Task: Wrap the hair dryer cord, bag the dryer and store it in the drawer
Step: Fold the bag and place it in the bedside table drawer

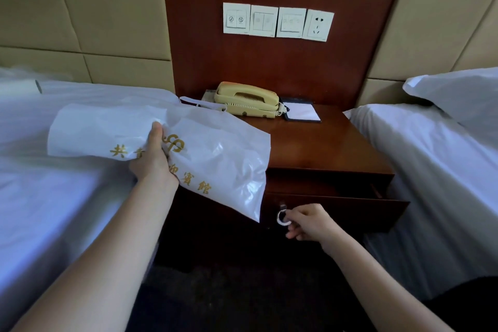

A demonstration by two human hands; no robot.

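Note:
A white bag (pixel 215 153) with gold lettering bulges with something inside; the hair dryer itself is hidden. My left hand (pixel 153 159) grips the bag around its middle and holds it over the left edge of the wooden nightstand (pixel 323 143). The bag's loop handle (pixel 202 104) points toward the telephone. The nightstand's top drawer (pixel 350 207) is pulled partly out, its inside dark. My right hand (pixel 304 221) pinches the metal ring pull (pixel 283 217) on the drawer front.
A cream telephone (pixel 248 100) and a notepad (pixel 303 112) sit at the back of the nightstand. Wall switches and a socket (pixel 318 25) are above. White beds flank both sides, the left bed (pixel 40 170) and the right bed (pixel 431 156) with a pillow (pixel 458 94).

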